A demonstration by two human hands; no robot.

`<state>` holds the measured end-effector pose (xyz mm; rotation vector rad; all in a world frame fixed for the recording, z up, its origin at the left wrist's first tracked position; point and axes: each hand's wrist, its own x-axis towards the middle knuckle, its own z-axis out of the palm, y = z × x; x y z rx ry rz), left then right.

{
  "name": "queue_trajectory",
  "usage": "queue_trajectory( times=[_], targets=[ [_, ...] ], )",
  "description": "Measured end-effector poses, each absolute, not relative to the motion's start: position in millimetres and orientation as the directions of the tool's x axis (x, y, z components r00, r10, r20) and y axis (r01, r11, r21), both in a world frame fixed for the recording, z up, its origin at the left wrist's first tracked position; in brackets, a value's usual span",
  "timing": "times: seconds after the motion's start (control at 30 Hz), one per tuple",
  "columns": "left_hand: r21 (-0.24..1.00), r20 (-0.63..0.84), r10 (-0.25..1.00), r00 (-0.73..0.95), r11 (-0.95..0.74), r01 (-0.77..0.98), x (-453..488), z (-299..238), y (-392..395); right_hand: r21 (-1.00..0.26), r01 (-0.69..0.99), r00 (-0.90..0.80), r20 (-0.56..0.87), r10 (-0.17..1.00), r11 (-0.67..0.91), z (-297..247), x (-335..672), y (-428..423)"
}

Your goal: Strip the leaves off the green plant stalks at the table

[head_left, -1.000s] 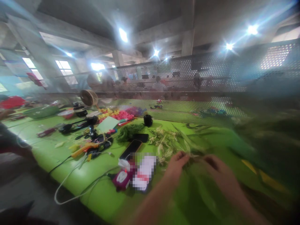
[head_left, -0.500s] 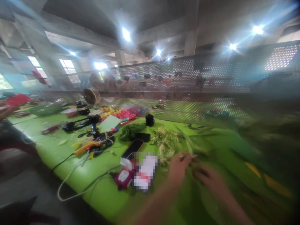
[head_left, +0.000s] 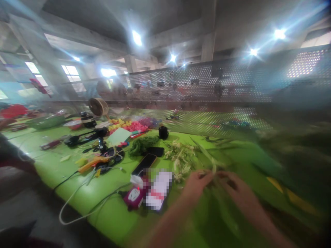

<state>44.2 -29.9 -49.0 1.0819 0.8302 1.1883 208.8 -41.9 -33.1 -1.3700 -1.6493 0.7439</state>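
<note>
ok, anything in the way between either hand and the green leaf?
Nothing visible. The fingertips of the left hand and right hand are right at the near end of the leaf; blur hides the exact grip. The pale flowers lie off to its left.

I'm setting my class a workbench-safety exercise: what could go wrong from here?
1. The pale green strip is at the fingertips of the left hand and right hand; a hard tug might tear it.
2. The device with the pixelated screen lies close beside the left forearm, which could knock it.
3. The white cable loops out past the edge of the green table, so something might snag it.
</note>
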Motion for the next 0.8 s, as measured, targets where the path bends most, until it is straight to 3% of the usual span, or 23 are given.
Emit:
queue_trajectory(
  times=[0.1, 0.3, 0.5, 0.8],
  targets=[
    [0.961, 0.033, 0.976, 0.217, 0.029, -0.274, 45.2, -48.1, -31.1, -0.831, 0.490, -0.103, 0.245, 0.964, 0.264, -34.3, 209.4, -42.9],
    [0.982, 0.056, 0.977, 0.206, -0.017, -0.187, 46.7, -50.8, -27.8, -0.833, 0.529, -0.017, 0.183, 0.983, 0.164, -40.0, 216.4, -40.9],
    [0.994, 0.072, 0.972, 0.225, -0.052, -0.094, 43.9, -54.5, -26.3, -0.887, 0.449, -0.029, 0.109, 0.994, 0.111, -34.5, 216.3, -38.0],
    [0.997, 0.036, 0.935, 0.353, -0.010, -0.074, 47.5, -46.8, -34.3, -0.877, 0.462, 0.057, 0.180, 0.982, 0.134, -22.0, 214.5, -42.5]
  ],
)
